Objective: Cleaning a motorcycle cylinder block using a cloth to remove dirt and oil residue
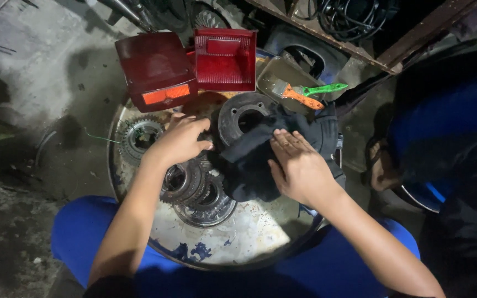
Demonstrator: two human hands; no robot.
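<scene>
Down over the round metal drum top that serves as my desk, my left hand rests with curled fingers on the edge of a dark, round metal hub, gripping its near-left rim. My right hand lies flat, fingers together and stretched out, pressing a black cloth down; the cloth drapes over the right side of the hub and bunches under my palm. So the left hand is narrow, closed on the hub's rim, and the right is wide and flat on the cloth, not clasping it.

Just beneath my left wrist sits a stack of toothed gears and rings, touching one another, greasy and dark. Farther left of my left hand lies another gear, apart from the stack. Beyond my left fingers stand a dark red lamp housing with an orange reflector and, just beside it, a bright red ribbed lens cover. Beyond my right hand a metal tray holds a brush with an orange handle and one with a green handle, crossing each other. My blue trousers show on both sides of the drum.
</scene>
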